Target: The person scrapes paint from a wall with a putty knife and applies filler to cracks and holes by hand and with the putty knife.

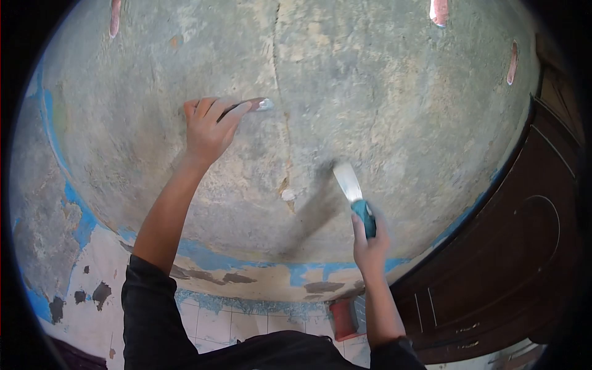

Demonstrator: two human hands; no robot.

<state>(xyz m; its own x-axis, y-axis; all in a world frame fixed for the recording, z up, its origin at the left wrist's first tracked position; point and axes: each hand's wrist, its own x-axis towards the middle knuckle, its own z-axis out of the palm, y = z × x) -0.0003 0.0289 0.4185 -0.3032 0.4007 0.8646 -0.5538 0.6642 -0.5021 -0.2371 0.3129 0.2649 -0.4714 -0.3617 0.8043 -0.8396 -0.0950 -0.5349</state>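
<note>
A bare grey wall [234,55] with a long vertical crack [287,135] fills the view ahead. My left hand [213,129] is up at the wall, left of the crack, closed around a small dark-handled scraper [251,104] with white paste on its tip, pointing right. Lower down and to the right, my right hand [371,246] grips the teal handle of a putty knife [349,184]. Its broad metal blade points up and left, its end close to the wall. A dab of white filler [288,195] sits at the lower end of the crack.
To the right stands a dark brown wooden cabinet [493,271]. A red plastic object [343,320] is on the tiled floor [246,324] by the wall's foot. Blue paint remnants [213,254] run along the lower wall. Reddish slots [512,63] mark the upper wall.
</note>
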